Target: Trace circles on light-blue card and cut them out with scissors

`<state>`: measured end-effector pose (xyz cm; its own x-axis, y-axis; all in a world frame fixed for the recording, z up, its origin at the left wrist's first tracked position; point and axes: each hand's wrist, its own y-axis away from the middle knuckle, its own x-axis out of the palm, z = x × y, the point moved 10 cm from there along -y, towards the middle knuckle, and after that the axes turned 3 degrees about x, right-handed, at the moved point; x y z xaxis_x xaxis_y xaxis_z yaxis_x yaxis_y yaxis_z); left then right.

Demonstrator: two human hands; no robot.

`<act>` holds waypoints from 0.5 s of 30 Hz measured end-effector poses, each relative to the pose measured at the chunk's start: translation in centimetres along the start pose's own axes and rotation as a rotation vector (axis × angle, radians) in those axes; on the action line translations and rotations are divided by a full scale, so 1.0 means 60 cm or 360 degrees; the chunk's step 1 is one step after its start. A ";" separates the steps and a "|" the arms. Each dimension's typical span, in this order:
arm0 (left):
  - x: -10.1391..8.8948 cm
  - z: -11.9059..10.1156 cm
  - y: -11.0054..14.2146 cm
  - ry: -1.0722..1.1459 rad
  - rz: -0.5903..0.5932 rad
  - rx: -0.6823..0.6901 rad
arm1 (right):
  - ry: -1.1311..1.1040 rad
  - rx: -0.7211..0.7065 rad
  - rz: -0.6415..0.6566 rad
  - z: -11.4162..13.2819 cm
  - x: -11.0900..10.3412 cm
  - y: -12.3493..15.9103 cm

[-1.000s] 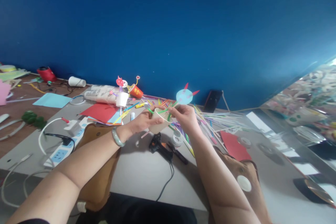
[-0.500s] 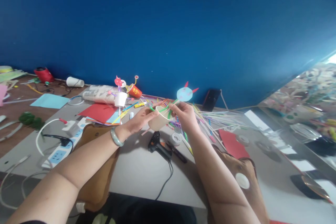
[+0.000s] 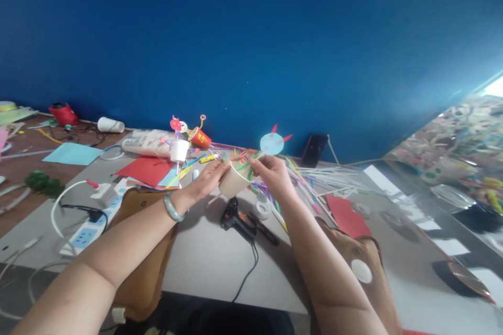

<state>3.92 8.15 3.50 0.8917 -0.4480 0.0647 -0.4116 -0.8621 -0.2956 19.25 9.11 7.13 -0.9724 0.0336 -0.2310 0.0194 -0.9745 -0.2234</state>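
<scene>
Tilted between my hands is a beige paper cup (image 3: 234,182), its mouth turned up toward the right. My left hand (image 3: 212,175) grips the cup's left side near the rim. My right hand (image 3: 274,171) pinches a green stick (image 3: 251,163) that looks like a pipe cleaner or straw, at the cup's mouth. Just above the right fingers stands a light blue paper disc (image 3: 272,143) with two red points on top; whether it joins the green stick is hidden by the fingers. Below the cup lies a black glue gun (image 3: 238,220) with its cord running toward me.
A tape roll (image 3: 262,209) and a dark cutter-like tool (image 3: 266,231) lie beside the glue gun. Many coloured straws (image 3: 314,180) spread behind my right hand. A decorated white cup (image 3: 179,151) stands left, near red paper (image 3: 147,170). A power strip (image 3: 92,225) with cables sits farther left.
Both hands, the cup and the blue disc have shifted slightly left in view, and the cup tips a little more. Both grips stay as they were.
</scene>
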 end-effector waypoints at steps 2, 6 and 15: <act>-0.004 -0.004 0.000 -0.0101 -0.0024 0.0016 | 0.0010 -0.0008 0.0026 0.002 0.004 0.001; -0.011 -0.006 0.000 -0.0209 -0.0071 0.0010 | -0.0020 -0.0021 0.0086 0.006 0.013 0.002; -0.004 0.012 -0.003 -0.0055 -0.0055 -0.0074 | -0.0071 -0.0032 0.0122 -0.001 0.018 0.001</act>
<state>3.91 8.60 2.86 0.9112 -0.4099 0.0412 -0.3879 -0.8874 -0.2493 18.20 9.11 6.84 -0.9773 -0.0511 -0.2058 0.0982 -0.9693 -0.2256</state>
